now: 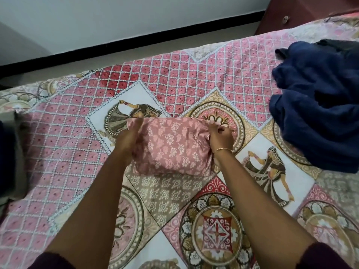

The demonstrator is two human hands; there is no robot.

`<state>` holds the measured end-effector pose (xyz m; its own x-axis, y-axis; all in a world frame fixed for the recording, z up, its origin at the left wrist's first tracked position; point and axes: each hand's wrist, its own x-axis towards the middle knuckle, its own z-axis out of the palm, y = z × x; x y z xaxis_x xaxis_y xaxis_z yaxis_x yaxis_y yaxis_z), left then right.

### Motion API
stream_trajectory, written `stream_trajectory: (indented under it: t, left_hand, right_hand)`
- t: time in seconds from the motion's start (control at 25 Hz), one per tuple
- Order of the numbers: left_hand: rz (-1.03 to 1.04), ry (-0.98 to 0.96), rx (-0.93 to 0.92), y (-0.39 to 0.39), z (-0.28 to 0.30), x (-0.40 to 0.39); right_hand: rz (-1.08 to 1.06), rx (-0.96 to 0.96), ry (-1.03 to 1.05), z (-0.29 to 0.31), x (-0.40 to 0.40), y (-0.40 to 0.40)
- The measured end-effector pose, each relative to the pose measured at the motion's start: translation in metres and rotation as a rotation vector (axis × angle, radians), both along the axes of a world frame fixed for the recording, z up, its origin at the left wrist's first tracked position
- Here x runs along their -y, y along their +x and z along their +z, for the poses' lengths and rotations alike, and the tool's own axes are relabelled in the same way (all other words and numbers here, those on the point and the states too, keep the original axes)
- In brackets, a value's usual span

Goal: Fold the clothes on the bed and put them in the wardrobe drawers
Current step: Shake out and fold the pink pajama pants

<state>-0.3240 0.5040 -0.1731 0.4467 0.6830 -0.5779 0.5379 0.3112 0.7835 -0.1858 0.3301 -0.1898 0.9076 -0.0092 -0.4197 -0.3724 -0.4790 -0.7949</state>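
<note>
One view only, worn on the head, looking forward and steeply down over the bed (184,78). It sits close: both forearms run up from the bottom edge and the left hand (128,140) and right hand (221,138) land mid-frame. The wide lens bends the far wall (116,16) and floor strip across the top, tilted.

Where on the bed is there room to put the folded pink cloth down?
The pink lattice part of the patterned bedspread, left of the left hand, is bare. So is the stretch between the folded pink floral cloth and the far edge. The right is crowded: a heap of dark blue clothes lies beyond the right hand.
</note>
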Motion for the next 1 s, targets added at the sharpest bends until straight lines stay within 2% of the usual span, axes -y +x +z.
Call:
stream_trajectory:
  t: [0.08, 0.2, 0.28, 0.4, 0.6, 0.72, 0.84, 1.0]
  left_hand:
    - [-0.119, -0.119, -0.012, -0.007, 0.006, -0.001]
    - [-0.144, -0.289, 0.004, -0.014, 0.014, 0.013]
    - [-0.064, -0.371, 0.039, -0.021, 0.022, 0.026]
    - [0.064, -0.440, 0.047, -0.053, 0.036, 0.039]
    - [0.243, -0.406, 0.090, -0.144, 0.051, 0.040]
    - [0.378, -0.413, 0.061, -0.209, 0.063, 0.026]
    - [0.570, -0.352, 0.049, -0.274, 0.062, -0.001]
    - [0.710, -0.292, 0.080, -0.350, 0.059, -0.038]
  right_hand:
    - [-0.067, -0.028, 0.135, 0.008, -0.001, -0.016]
    - [0.065, -0.093, 0.170, 0.024, -0.003, -0.045]
    - [0.139, -0.246, 0.223, 0.028, 0.004, -0.055]
    - [0.215, -0.503, 0.508, 0.031, 0.021, -0.072]
    - [0.337, -0.588, 0.682, 0.024, 0.006, -0.137]
    - [0.433, -0.662, 0.704, 0.025, -0.024, -0.194]
    - [0.528, -0.720, 0.625, 0.026, -0.064, -0.258]
    - [0.570, -0.662, 0.536, 0.025, -0.119, -0.337]
